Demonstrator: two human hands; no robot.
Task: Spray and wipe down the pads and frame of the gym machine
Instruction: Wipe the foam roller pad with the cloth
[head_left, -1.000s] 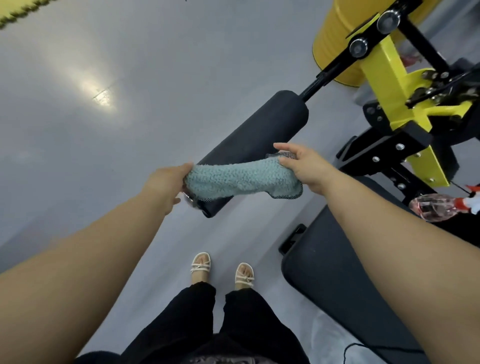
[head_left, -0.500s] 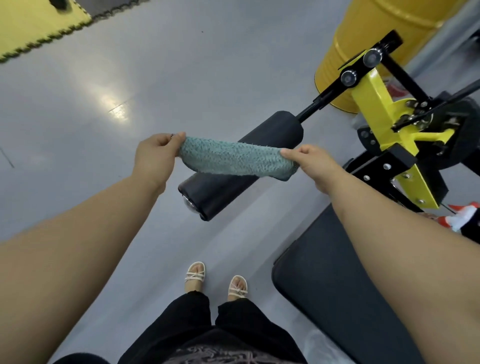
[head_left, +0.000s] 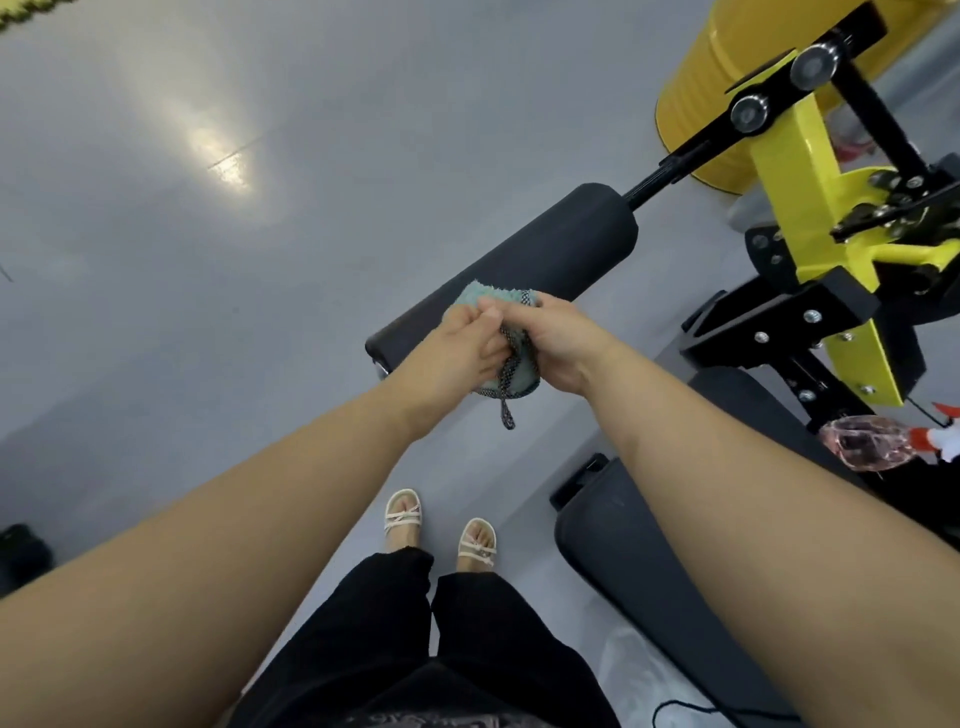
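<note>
1. Hands, two: left hand (head_left: 457, 348) and right hand (head_left: 563, 343), met just above the view's centre, fingertips touching.
2. Cloth (head_left: 522, 379), one: teal, fluffy, edged in chequered trim, bunched into a wad; a trim loop is left hanging toward 6 o'clock.
3. Grip: the cloth is clasped by both hands, each curled tightly round it, the left from 9 o'clock, the right from 3 o'clock. Nothing else is held.
4. Roller pad (head_left: 545, 260), one: black, cylindrical, laid from centre out toward 1 o'clock on a black bar (head_left: 670, 174). The cloth is held over its near end; whether contact is made cannot be told.
5. Flat pads, two: a dark bench pad (head_left: 649, 582) at 5 o'clock, and a second pad (head_left: 737, 395) at 4 o'clock, partly hidden.
6. Frame (head_left: 784, 171), one: yellow upright at 2 o'clock, fitted with a black bolted bracket (head_left: 779, 322) and two round knobs (head_left: 813, 65).
7. Containers, two: a spray bottle (head_left: 872, 449), clear with a pink tint and a red-and-white head, laid on its side at 4 o'clock by the view's edge, fill level not discernible; a yellow drum (head_left: 691, 104) stood behind the frame at 1 o'clock, contents not seen.
8. Sandals (head_left: 402, 519), two: pale, strapped, worn on the grey floor (head_left: 260, 364) at 6 o'clock, seen past black trousers (head_left: 493, 649).
</note>
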